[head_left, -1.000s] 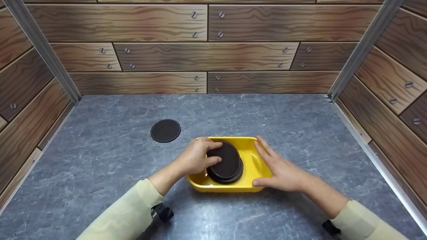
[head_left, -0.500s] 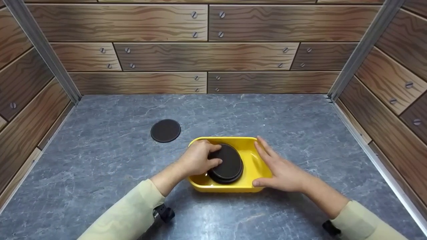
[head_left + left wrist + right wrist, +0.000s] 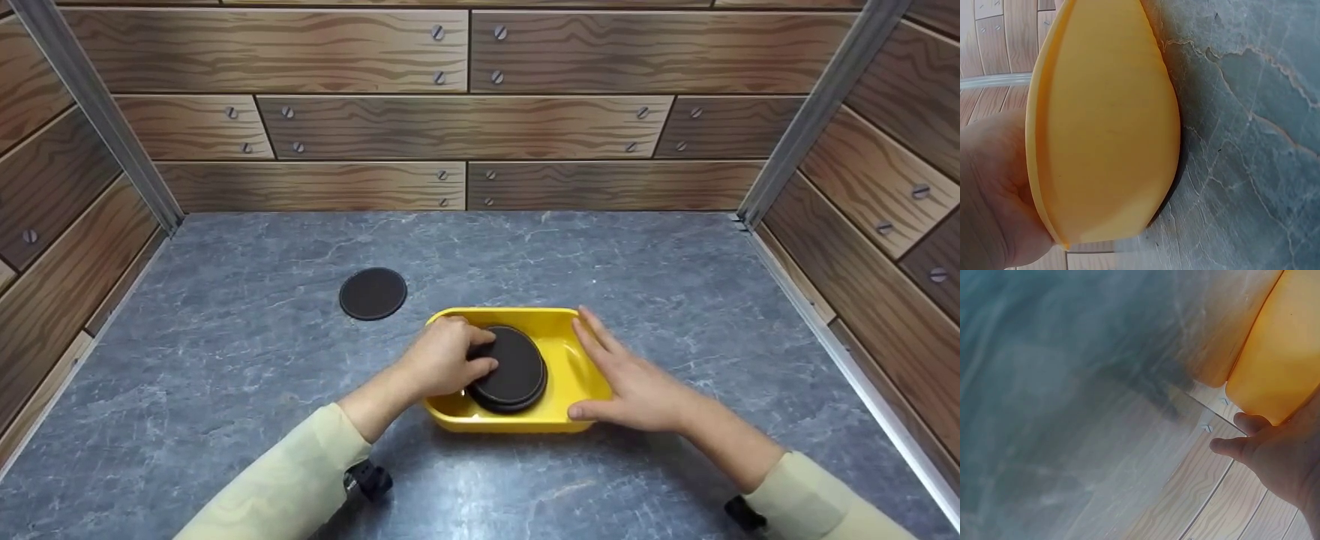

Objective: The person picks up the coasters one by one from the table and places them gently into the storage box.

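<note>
Steadiness matters: left hand (image 3: 442, 360) curls its fingers on the top dark disc (image 3: 514, 366) of the stack in the yellow tray (image 3: 570, 375); right hand (image 3: 637, 386), fingers straight, braces the tray's wall. Grip looks light, perhaps only resting.

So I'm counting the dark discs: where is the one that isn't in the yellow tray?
In the head view the lone disc lies flat on the grey tabletop, left of centre, beyond and left of the yellow tray, apart from the left hand.
</note>
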Motion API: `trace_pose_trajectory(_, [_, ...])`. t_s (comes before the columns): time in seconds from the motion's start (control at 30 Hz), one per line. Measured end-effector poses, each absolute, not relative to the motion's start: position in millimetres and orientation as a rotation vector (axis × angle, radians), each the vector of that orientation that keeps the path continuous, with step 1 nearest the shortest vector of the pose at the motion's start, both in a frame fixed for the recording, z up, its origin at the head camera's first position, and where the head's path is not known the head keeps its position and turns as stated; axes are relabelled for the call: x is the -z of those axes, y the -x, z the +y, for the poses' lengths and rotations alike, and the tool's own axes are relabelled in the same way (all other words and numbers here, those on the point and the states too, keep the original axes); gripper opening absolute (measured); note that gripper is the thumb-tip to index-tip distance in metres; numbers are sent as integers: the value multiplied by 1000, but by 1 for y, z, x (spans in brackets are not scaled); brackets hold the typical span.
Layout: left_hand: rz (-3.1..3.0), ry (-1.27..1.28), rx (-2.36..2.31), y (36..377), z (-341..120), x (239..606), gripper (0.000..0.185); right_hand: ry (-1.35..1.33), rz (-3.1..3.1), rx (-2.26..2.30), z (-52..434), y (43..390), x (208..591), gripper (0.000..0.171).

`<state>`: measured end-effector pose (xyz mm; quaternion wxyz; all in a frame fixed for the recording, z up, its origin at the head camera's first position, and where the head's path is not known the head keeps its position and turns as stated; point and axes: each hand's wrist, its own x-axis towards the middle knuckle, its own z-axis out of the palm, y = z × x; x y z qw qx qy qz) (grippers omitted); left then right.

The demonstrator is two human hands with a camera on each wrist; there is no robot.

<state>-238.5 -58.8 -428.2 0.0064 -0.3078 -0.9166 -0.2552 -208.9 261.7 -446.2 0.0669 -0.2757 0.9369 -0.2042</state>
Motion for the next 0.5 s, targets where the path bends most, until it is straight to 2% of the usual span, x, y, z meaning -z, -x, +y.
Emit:
trace_pose_trajectory(0.27, [-2748,866,942,243,-71,416,31,846,2831,616,262,208,446,122])
trace_pose_trajectory(0.5, [-2548,583,1253,266,-111,405,36,836,2828,614,262,208,446,122])
